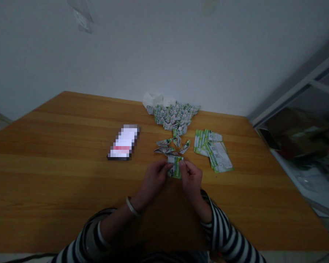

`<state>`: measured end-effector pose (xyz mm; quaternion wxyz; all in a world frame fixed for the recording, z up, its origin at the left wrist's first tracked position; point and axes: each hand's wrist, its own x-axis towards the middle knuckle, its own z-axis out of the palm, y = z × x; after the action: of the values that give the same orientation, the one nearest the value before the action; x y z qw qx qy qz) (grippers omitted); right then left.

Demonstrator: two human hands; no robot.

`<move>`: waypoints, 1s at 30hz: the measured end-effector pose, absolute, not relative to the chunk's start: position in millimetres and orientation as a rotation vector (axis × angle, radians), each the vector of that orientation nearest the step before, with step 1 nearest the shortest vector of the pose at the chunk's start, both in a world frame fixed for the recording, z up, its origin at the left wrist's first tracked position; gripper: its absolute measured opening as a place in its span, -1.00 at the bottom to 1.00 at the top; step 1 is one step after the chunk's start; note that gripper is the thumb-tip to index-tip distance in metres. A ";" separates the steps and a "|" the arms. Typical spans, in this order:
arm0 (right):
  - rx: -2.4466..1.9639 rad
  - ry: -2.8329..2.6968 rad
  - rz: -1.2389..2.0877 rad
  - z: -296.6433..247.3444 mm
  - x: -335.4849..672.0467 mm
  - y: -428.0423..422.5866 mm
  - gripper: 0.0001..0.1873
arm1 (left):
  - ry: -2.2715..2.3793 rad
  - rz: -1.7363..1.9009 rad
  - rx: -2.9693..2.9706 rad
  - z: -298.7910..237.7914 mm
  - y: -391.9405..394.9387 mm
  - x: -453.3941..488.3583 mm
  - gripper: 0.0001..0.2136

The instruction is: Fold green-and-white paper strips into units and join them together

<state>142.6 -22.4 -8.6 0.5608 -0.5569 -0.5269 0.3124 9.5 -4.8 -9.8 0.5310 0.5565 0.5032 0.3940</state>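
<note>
My left hand (155, 179) and my right hand (191, 177) together pinch a green-and-white printed paper card (175, 168) above the table, its upper end bent over. Just beyond my fingertips lie several small folded paper pieces (168, 148) in the same print. Farther back they form a heaped pile of folded paper pieces (174, 117). To the right of my right hand sits a loose stack of flat printed green-and-white cards (214, 151), not touching either hand.
The wooden table (71, 164) runs to a white wall at the back. A pixelated rectangular object (123, 142) lies left of the hands. White paper or plastic (152, 99) sits behind the pile. A bangle (132, 206) circles my left wrist, and striped sleeves cover both arms.
</note>
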 end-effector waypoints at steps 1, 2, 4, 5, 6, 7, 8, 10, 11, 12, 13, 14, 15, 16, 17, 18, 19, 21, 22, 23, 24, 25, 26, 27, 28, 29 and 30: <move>-1.309 -1.234 0.747 -9.3 142.4 -22.2 -0.59 | 1.209 0.948 1.357 -9.6 -5.0 9.2 -0.73; -1.306 -1.220 0.756 -10.4 141.9 -21.9 -0.60 | 1.208 0.956 1.366 -9.1 -5.1 9.2 -0.73; -1.294 -1.209 0.785 -13.1 140.4 -21.4 -0.60 | 1.191 1.005 1.326 -7.7 -4.6 9.7 -0.73; -1.280 -1.224 0.816 -14.1 140.0 -21.1 -0.59 | 1.186 1.046 1.293 -6.8 -3.8 9.6 -0.74; -1.259 -1.253 0.867 -14.6 140.2 -20.6 -0.58 | 1.191 1.093 1.265 -5.9 -2.6 9.2 -0.74; -1.229 -1.288 0.942 -14.2 141.4 -19.8 -0.58 | 1.201 1.131 1.249 -4.9 -0.9 8.2 -0.75; -1.190 -1.319 1.027 -12.9 144.0 -18.6 -0.59 | 1.204 1.147 1.245 -3.9 1.0 6.7 -0.74; -1.097 -1.354 1.209 -7.2 153.5 -15.4 -0.62 | 1.140 1.088 1.252 -1.6 5.0 2.6 -0.73; -1.050 -1.361 1.276 -3.4 160.3 -13.4 -0.61 | 1.064 1.020 1.243 -0.5 6.7 0.4 -0.72; -1.006 -1.393 1.338 0.7 167.9 -11.5 -0.57 | 0.970 0.935 1.219 0.5 7.9 -1.7 -0.70; -0.950 -1.450 1.425 4.6 175.9 -9.7 -0.53 | 0.872 0.845 1.183 1.4 8.7 -3.5 -0.68; -0.889 -1.490 1.515 7.8 183.6 -8.2 -0.48 | 0.786 0.762 1.143 2.1 9.0 -5.1 -0.66; -0.842 -1.501 1.584 10.2 190.7 -7.1 -0.44 | 0.719 0.691 1.109 2.6 8.9 -6.5 -0.64; -0.805 -1.505 1.644 11.5 196.5 -6.4 -0.41 | 0.672 0.636 1.087 2.8 8.5 -7.8 -0.64; -0.791 -1.504 1.698 11.8 200.9 -6.0 -0.40 | 0.640 0.592 1.082 2.6 8.1 -8.9 -0.64; -0.796 -1.501 1.740 11.2 203.9 -5.8 -0.40 | 0.618 0.560 1.089 2.2 7.6 -9.8 -0.65; -0.813 -1.501 1.772 10.0 205.4 -5.7 -0.42 | 0.607 0.535 1.099 1.4 7.4 -10.7 -0.66; -0.864 -1.507 1.800 6.7 205.1 -5.6 -0.50 | 0.617 0.503 1.107 -0.8 7.3 -12.0 -0.68; -0.885 -1.505 1.792 5.2 203.9 -5.3 -0.53 | 0.635 0.500 1.099 -2.0 7.3 -12.1 -0.68; -0.902 -1.501 1.769 3.9 202.4 -5.0 -0.56 | 0.658 0.509 1.084 -3.1 7.3 -11.9 -0.69; -0.915 -1.498 1.738 3.1 200.9 -4.7 -0.58 | 0.679 0.532 1.062 -4.0 7.1 -11.3 -0.69; -0.928 -1.492 1.702 2.6 199.5 -4.4 -0.60 | 0.693 0.565 1.036 -4.6 6.7 -10.3 -0.70; -0.941 -1.491 1.666 2.5 198.4 -4.2 -0.61 | 0.697 0.601 1.009 -4.9 6.1 -8.9 -0.70; -0.952 -1.497 1.633 2.7 197.7 -4.1 -0.63 | 0.692 0.636 0.983 -4.8 5.2 -7.4 -0.70; -0.963 -1.514 1.610 3.1 197.3 -4.1 -0.65 | 0.684 0.661 0.961 -4.5 4.4 -6.0 -0.69; -0.973 -1.540 1.594 3.7 197.3 -4.3 -0.65 | 0.676 0.672 0.948 -4.0 3.6 -4.9 -0.67; -0.986 -1.571 1.575 4.3 197.5 -4.5 -0.65 | 0.669 0.675 0.944 -3.5 3.0 -4.1 -0.66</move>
<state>197.5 -4.5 4.3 0.3468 -0.3799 -0.6056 0.6072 -4.1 3.0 -3.5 0.7840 0.4375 0.3100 0.3127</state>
